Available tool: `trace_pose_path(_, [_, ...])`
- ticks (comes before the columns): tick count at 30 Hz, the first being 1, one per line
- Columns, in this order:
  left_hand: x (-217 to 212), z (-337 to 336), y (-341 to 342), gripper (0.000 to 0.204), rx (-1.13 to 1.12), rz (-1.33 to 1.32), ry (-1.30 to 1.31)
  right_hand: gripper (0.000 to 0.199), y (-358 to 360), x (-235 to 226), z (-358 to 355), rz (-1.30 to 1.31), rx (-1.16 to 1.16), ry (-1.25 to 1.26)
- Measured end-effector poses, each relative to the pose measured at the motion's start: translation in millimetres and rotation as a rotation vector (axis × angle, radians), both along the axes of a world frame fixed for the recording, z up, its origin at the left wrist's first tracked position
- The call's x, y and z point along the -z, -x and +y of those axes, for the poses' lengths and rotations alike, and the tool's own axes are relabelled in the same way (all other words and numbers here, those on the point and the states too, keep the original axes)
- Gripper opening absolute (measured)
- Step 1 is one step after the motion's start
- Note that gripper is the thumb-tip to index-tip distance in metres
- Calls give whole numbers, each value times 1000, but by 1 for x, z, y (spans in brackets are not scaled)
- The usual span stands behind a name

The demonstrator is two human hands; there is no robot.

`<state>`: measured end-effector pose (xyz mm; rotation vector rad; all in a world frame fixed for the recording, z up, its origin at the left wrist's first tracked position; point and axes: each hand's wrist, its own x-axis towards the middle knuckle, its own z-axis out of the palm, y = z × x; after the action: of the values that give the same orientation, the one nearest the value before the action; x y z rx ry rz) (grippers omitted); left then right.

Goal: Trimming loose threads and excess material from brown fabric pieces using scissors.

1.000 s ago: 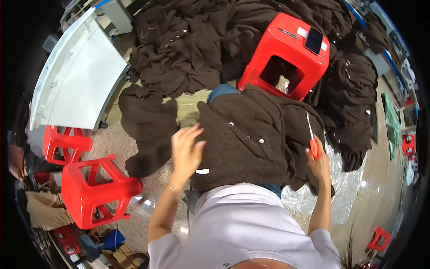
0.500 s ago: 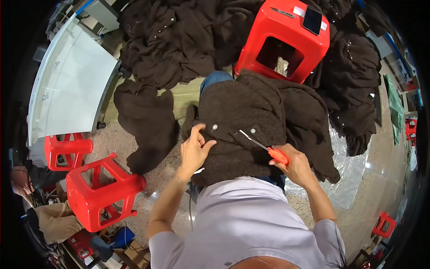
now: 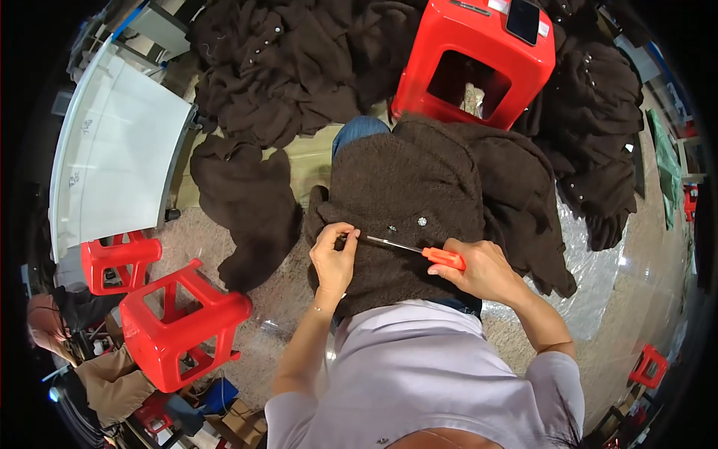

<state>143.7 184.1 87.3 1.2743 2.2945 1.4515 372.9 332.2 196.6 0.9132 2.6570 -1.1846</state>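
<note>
orange-handled tool (image 3: 446, 258): turned inward since half a second ago; thin metal shaft (image 3: 400, 245) now nearly level, its tip just beside my left fingertips. exact kind i can't tell.
my right hand (image 3: 482, 271): fingers curled firmly round the handle; now in over my lap instead of out past the right side, as a second ago.
my left hand (image 3: 333, 258): no longer spread; thumb and forefinger curve toward each other over the cloth. whether they meet, or nip a fold or a button, i can't tell.
brown fleece garment (image 3: 404, 179): lies across my lap, under both hands.
tip-and-fingers spot: both hands now share one small patch at the garment's left part, so i judge this close work, one spot at a time.
round sparkly button (image 3: 422, 221): one in sight, plus one smaller shiny fitting (image 3: 392, 228) to its left. the other round one, in sight half a second ago, doesn't show now; likely under my left fingers.
red plastic stools (image 3: 471, 41): five at least; one ahead, two left, two off right, one of those cut by the rim.
on the stool ahead: one black phone (image 3: 523, 21), one slim pen-like thing (image 3: 470, 7), two white slips (image 3: 544, 28).
brown cloth heaps (image 3: 284, 82): two, ahead and right; pieces inside uncountable. one loose brown piece (image 3: 250, 217) at left.
white table (image 3: 123, 142): one.
see-through plastic sheet (image 3: 591, 277): one, on the floor at right.
</note>
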Motion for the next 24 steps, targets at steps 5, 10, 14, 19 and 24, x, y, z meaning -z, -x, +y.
trace_pose_path(5, [4,2,-2,20,-135,-269,41,42,16,11,-2,85,0,-38])
trace_pose_path(10, [7,5,-2,24,-158,-301,8,42,15,13,-3,-43,-31,-78])
trace_pose_path(14, [-8,12,-3,26,-88,292,60,41,-1,3,4,-22,1,-17])
trace_pose_path(19, [-18,36,-19,28,257,48,106,40,-32,-11,13,-68,135,-36])
trace_pose_path(24, [-18,35,-29,30,267,216,313,45,-49,-7,12,-96,117,-74])
